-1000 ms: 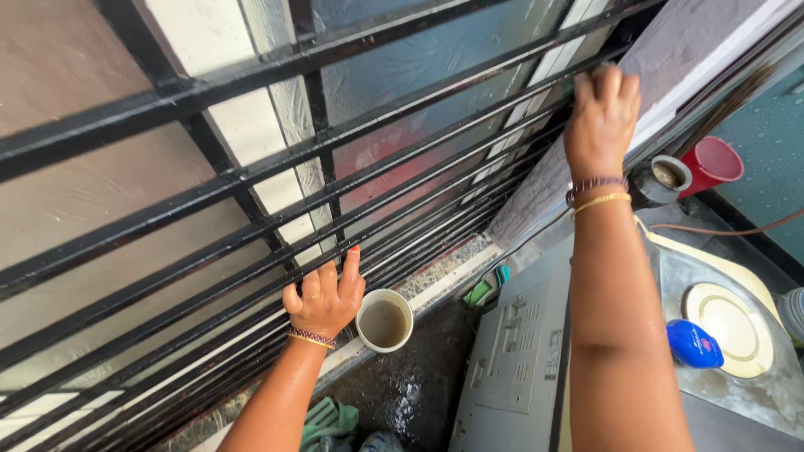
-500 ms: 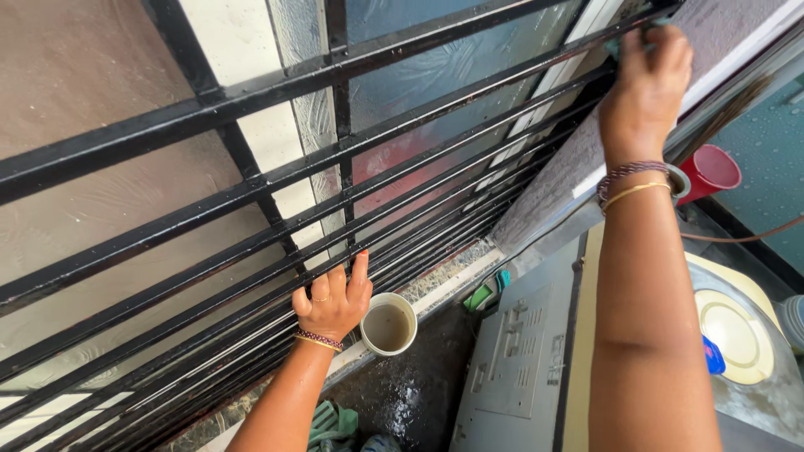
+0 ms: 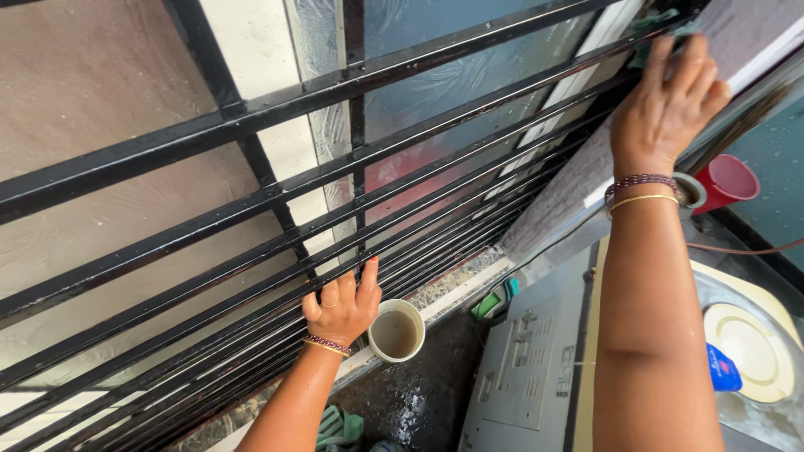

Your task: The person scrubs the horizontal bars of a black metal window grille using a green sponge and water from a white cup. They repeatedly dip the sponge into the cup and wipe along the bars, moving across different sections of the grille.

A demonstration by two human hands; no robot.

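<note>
The right hand [image 3: 666,100] presses a green cloth [image 3: 657,23] flat-fingered, now higher up the black grille [image 3: 276,192], while the left hand's [image 3: 343,310] grip stays curled round a low bar beside the cup [image 3: 396,331].

Home wash area or balcony: black window grille [image 3: 251,209] under both hands' fingers, washing machine [image 3: 536,377] below the right fingers, red bucket [image 3: 727,180] just beside them.

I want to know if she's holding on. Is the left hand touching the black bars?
Touching. The head view shows the left hand with its fingers curled around one of the black bars, just beside the cup of muddy water.
</note>
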